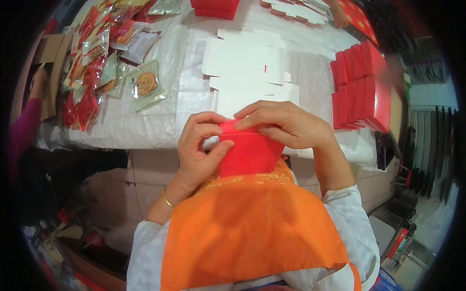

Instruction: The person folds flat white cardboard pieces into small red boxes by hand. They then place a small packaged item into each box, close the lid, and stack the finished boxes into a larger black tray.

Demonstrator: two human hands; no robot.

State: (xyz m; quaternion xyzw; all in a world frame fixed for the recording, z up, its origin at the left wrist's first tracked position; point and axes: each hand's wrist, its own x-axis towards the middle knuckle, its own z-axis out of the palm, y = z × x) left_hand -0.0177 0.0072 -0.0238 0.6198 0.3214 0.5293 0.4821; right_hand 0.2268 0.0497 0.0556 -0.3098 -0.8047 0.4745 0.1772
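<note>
Plainly red, the carton [248, 155] shows a pale crease.

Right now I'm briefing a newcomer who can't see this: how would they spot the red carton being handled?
Start from the orange apron, low centre. Just above it, at the white-covered table's near edge, is a red carton with a pale line across. Only this one is held, by left hand and right hand; other red cartons sit on the table.

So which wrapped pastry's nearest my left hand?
The round golden pastry at the near right edge of the pile; others lie farther from your left hand.
</note>
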